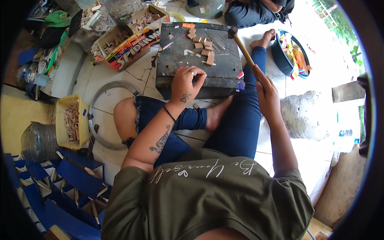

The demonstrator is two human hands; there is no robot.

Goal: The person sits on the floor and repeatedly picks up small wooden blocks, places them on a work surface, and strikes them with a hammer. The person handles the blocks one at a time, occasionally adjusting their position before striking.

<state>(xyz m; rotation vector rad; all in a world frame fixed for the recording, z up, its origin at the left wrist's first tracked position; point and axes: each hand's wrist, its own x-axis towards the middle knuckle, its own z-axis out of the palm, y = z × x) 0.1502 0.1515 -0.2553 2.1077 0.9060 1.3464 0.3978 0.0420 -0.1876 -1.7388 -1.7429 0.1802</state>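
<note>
My right hand [267, 94] is wrapped round the wooden handle of a hammer [243, 50]. Its dark metal head is raised near the far right corner of a low black work block [172, 72]. Over the near edge of that block, my left hand [186, 84] is closed in a pinch; whatever may be between thumb and finger cannot be made out. Beyond it, several small wooden pieces [210, 59] lie on the block's top. Thin metal pins or wires [218, 40] are scattered to the right of them.
Left of the block stands a printed cardboard box [132, 48] of wood pieces. A wire coil [94, 100], a yellow bin [86, 124] and blue boards [76, 176] lie nearer. At right are a dark tub [276, 56] and a wrapped bundle [306, 114]. Another person [248, 14] sits beyond.
</note>
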